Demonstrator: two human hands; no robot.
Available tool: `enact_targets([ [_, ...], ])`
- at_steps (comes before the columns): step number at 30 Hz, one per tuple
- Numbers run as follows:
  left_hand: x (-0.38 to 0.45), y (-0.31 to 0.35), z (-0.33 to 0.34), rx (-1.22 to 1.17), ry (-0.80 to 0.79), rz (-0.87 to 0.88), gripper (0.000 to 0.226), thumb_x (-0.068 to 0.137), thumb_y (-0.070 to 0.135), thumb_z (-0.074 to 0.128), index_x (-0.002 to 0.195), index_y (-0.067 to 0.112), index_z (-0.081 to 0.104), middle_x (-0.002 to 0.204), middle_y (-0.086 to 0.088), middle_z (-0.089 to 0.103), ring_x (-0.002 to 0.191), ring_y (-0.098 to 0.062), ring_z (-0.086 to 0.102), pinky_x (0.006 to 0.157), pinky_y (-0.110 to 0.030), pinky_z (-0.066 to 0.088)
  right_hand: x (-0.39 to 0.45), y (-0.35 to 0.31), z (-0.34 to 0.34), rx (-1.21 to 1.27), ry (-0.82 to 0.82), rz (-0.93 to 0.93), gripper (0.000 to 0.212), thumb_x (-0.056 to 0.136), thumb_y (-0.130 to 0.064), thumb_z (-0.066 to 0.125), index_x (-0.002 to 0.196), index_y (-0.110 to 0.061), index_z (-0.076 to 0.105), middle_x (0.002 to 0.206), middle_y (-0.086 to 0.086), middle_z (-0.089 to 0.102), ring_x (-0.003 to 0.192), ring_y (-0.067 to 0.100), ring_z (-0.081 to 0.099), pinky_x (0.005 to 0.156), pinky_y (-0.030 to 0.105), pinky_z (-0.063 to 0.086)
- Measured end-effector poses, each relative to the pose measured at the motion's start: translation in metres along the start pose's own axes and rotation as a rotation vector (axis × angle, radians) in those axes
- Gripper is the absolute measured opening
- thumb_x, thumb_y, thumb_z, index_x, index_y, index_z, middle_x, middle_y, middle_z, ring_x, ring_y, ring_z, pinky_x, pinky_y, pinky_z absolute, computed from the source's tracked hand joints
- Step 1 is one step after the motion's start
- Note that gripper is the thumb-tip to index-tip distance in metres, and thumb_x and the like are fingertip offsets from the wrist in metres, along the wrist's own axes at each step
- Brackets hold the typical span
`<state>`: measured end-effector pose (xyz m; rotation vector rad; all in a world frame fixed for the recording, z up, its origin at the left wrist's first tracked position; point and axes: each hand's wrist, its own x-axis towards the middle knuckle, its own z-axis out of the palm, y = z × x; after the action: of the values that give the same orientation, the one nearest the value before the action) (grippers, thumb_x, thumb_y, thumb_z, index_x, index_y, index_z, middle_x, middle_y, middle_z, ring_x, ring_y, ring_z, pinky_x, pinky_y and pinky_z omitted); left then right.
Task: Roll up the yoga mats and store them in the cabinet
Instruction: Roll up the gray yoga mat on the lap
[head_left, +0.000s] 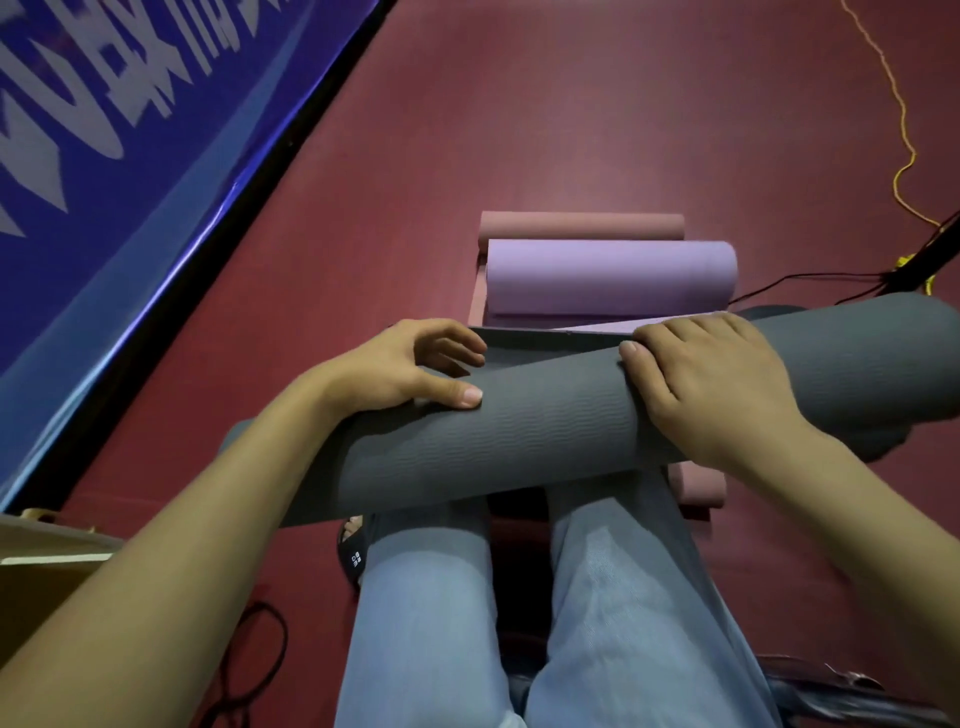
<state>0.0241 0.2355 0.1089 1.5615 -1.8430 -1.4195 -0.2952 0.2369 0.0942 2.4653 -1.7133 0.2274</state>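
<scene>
Head view: the grey mat lies rolled across the person's knees, left hand and right hand each with a curled grip clamped on it. Its loose outer edge could spring open if either hold slackens, undoing the roll.

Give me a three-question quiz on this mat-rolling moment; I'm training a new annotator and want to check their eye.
1. True or false: both hands rest on the grey mat.
2. Which rolled mat lies nearest beyond the grey one? A) purple mat B) pink mat C) blue banner
3. Fill in: the grey mat's loose flap lies under the fingers of the ____ hand.

Key:
1. True: left hand and right hand both grip it.
2. A: purple mat; the pink mat lies behind it.
3. left
</scene>
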Motion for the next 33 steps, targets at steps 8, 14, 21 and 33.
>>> enact_targets([
  [8,0.012,0.008,-0.01,0.183,-0.033,-0.129,0.033,0.085,0.033,0.082,0.113,0.024,0.069,0.107,0.005,0.075,0.097,-0.01,0.07,0.093,-0.034,0.055,0.025,-0.004,0.007,0.005,-0.01,0.023,0.053,0.098,-0.047,0.019,0.076,-0.019,0.059,0.081,0.006,0.069,0.081,0.034,0.061,0.084,0.041,0.04],
  [14,0.011,0.033,-0.009,0.44,-0.033,-0.135,0.026,0.094,0.036,0.074,0.118,0.026,0.076,0.106,0.014,0.076,0.099,-0.007,0.07,0.1,-0.038,0.055,0.037,-0.001,0.008,0.009,-0.022,0.002,0.051,0.1,-0.044,0.023,0.067,-0.018,0.054,0.08,0.008,0.069,0.073,0.032,0.055,0.07,0.037,0.028],
  [21,-0.004,0.057,0.006,0.677,-0.173,-0.188,0.086,0.046,0.089,0.076,0.105,0.026,0.077,0.095,0.004,0.077,0.09,-0.019,0.071,0.087,-0.048,0.058,0.04,-0.004,0.002,0.022,-0.088,0.03,0.052,0.102,-0.045,0.027,0.067,-0.018,0.054,0.074,0.006,0.06,0.07,0.029,0.049,0.07,0.036,0.029],
  [33,0.003,0.039,0.04,0.921,-0.037,-0.22,0.109,0.028,0.086,0.083,0.11,0.023,0.049,0.105,0.008,0.061,0.093,-0.02,0.06,0.084,-0.041,0.054,0.064,-0.004,-0.004,0.039,-0.337,0.135,0.057,0.102,-0.049,0.024,0.1,-0.015,0.07,0.117,0.017,0.068,0.089,0.03,0.051,0.076,0.037,0.038],
])
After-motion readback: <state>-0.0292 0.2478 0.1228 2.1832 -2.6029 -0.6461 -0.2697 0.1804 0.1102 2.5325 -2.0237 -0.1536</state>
